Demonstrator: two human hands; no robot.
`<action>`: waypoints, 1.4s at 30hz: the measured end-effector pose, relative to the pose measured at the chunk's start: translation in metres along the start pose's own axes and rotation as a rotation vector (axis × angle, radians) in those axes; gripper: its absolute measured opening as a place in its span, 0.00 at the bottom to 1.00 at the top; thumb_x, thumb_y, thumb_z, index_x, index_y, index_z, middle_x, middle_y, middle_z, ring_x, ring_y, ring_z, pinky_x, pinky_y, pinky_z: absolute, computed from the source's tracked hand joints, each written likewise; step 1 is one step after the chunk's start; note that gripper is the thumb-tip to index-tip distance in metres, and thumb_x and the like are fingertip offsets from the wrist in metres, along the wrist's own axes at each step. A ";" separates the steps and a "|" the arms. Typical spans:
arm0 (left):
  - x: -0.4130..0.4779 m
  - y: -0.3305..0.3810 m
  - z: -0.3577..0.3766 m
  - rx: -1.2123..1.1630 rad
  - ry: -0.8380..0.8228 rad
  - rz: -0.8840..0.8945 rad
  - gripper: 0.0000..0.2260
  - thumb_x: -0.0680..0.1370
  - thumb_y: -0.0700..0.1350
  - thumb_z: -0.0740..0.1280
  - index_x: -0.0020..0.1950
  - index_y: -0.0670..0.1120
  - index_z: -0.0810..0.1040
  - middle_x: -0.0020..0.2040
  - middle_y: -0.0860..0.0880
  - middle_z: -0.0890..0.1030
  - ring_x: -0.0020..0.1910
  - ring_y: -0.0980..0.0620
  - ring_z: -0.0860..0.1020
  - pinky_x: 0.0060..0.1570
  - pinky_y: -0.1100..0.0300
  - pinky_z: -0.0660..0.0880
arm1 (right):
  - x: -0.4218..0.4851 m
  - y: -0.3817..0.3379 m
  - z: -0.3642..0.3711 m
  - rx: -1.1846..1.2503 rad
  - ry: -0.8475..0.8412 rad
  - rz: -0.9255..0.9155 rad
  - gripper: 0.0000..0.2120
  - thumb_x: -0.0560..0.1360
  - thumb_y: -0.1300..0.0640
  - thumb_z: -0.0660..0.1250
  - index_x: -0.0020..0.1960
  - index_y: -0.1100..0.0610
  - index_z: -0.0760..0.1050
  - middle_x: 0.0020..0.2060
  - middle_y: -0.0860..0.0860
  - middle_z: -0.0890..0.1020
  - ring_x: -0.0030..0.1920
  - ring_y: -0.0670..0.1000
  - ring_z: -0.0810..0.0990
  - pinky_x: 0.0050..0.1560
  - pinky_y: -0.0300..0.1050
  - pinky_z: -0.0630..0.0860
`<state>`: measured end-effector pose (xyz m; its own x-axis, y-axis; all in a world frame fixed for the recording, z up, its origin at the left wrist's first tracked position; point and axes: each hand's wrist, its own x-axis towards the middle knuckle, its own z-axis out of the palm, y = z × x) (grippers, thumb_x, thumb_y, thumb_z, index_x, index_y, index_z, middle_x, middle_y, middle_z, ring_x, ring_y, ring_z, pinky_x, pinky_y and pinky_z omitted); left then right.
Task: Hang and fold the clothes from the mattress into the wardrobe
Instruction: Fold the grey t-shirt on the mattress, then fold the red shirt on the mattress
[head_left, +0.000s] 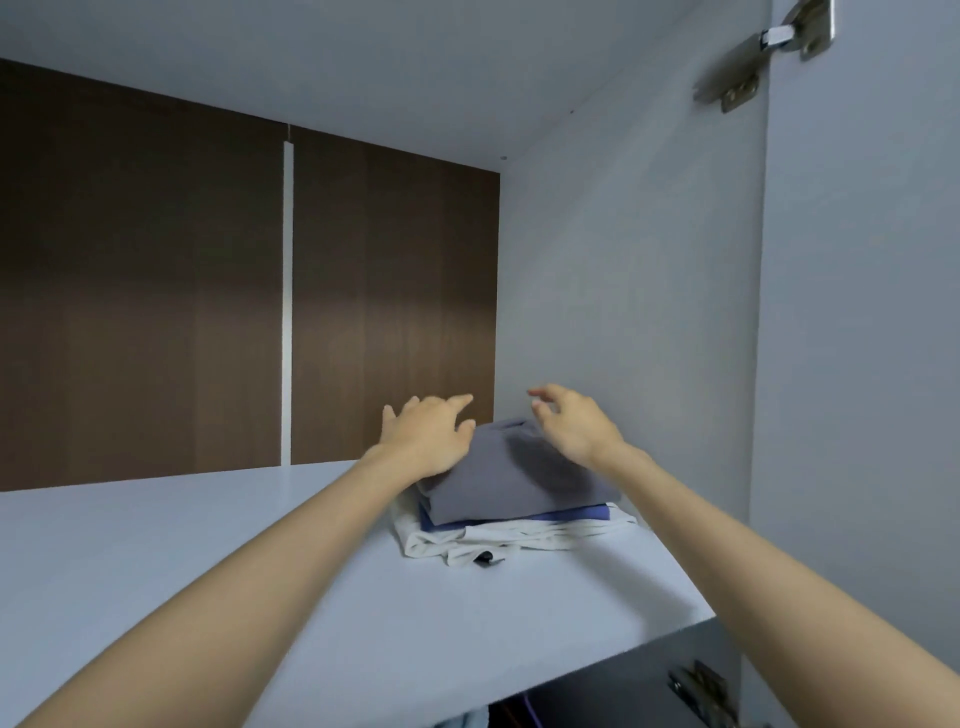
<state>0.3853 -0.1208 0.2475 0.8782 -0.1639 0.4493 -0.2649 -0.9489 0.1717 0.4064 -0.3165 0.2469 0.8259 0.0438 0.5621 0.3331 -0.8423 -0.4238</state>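
A folded grey garment (514, 480) tops a small stack on the wardrobe's white upper shelf (208, 561), near the right side wall. Under it lie a blue folded piece (576, 516) and a white folded garment (519, 540). My left hand (426, 434) rests on the grey garment's left far corner with fingers spread and relaxed. My right hand (569, 423) hovers just above the garment's right far part, fingers loosely bent, holding nothing. Both forearms reach in from the bottom of the view.
The wardrobe's back is dark brown panelling (156, 312) with a white vertical strip. The grey side wall (623, 286) stands right of the stack, the open door (857, 364) with metal hinges (769, 47) beyond. Dark items show below the shelf edge (519, 712).
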 end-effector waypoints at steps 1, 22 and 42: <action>-0.010 0.005 -0.008 0.008 0.054 0.017 0.22 0.82 0.53 0.53 0.77 0.56 0.59 0.71 0.46 0.70 0.71 0.42 0.66 0.70 0.41 0.59 | -0.010 -0.005 -0.010 -0.029 0.037 -0.028 0.17 0.83 0.51 0.54 0.70 0.51 0.70 0.67 0.53 0.75 0.66 0.56 0.72 0.64 0.51 0.71; -0.374 0.136 0.002 0.114 0.257 0.068 0.19 0.82 0.52 0.56 0.73 0.52 0.68 0.67 0.53 0.74 0.67 0.51 0.70 0.68 0.53 0.62 | -0.389 0.000 -0.096 -0.287 0.057 -0.285 0.14 0.80 0.51 0.59 0.64 0.49 0.74 0.59 0.47 0.79 0.57 0.54 0.74 0.52 0.49 0.68; -0.606 0.225 0.061 -0.110 -0.129 0.462 0.19 0.82 0.50 0.56 0.73 0.53 0.68 0.66 0.54 0.75 0.63 0.50 0.73 0.68 0.52 0.62 | -0.744 -0.003 -0.151 -0.384 -0.014 0.371 0.16 0.81 0.52 0.58 0.68 0.50 0.70 0.58 0.47 0.78 0.57 0.53 0.74 0.50 0.48 0.71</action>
<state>-0.1823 -0.2515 -0.0398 0.6990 -0.6001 0.3891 -0.6731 -0.7357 0.0746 -0.2779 -0.4275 -0.0626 0.8633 -0.2897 0.4133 -0.1709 -0.9383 -0.3007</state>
